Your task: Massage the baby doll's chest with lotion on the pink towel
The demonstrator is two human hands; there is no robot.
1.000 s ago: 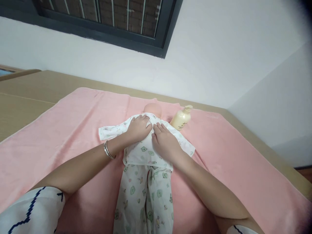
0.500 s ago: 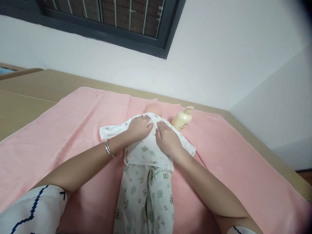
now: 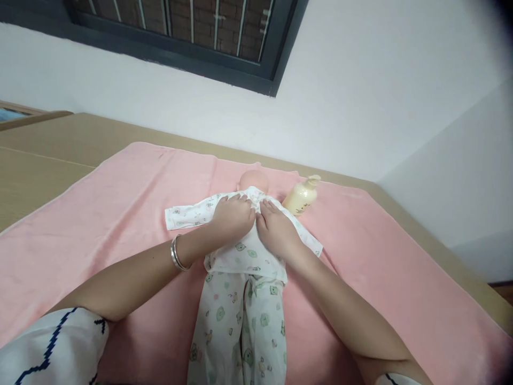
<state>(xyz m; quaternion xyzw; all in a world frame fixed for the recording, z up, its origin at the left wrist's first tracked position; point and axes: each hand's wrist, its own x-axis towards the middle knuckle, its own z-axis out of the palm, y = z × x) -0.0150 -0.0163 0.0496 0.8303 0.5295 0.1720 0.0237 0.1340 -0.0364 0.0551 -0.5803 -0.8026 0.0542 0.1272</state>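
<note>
A baby doll [image 3: 254, 182] lies stretched out on a pink mat, its smooth round head at the far end. It wears a white top [image 3: 244, 262] and matching trousers [image 3: 224, 321], both printed with small green figures. On the left part of the upper torso rests my left hand [image 3: 234, 216], fingers laid over the cloth, a silver bangle at its wrist. My right hand [image 3: 276, 227] lies flat on the other side of the torso, fingers close together and pointing towards the head. The fingertips of both hands nearly meet. Cloth under my palms is hidden.
A pale yellow pump bottle [image 3: 300, 198] leans beside the doll's head, right of it. The pink mat [image 3: 385, 256] covers most of a wooden surface [image 3: 96, 138]. Behind stand a white wall and a dark-framed window [image 3: 224, 72] with bars.
My left hand has shifted slightly to the right and its thumb has drawn in closer to the fingers. The top's collar has bunched a little. The right hand stays nearly in place.
</note>
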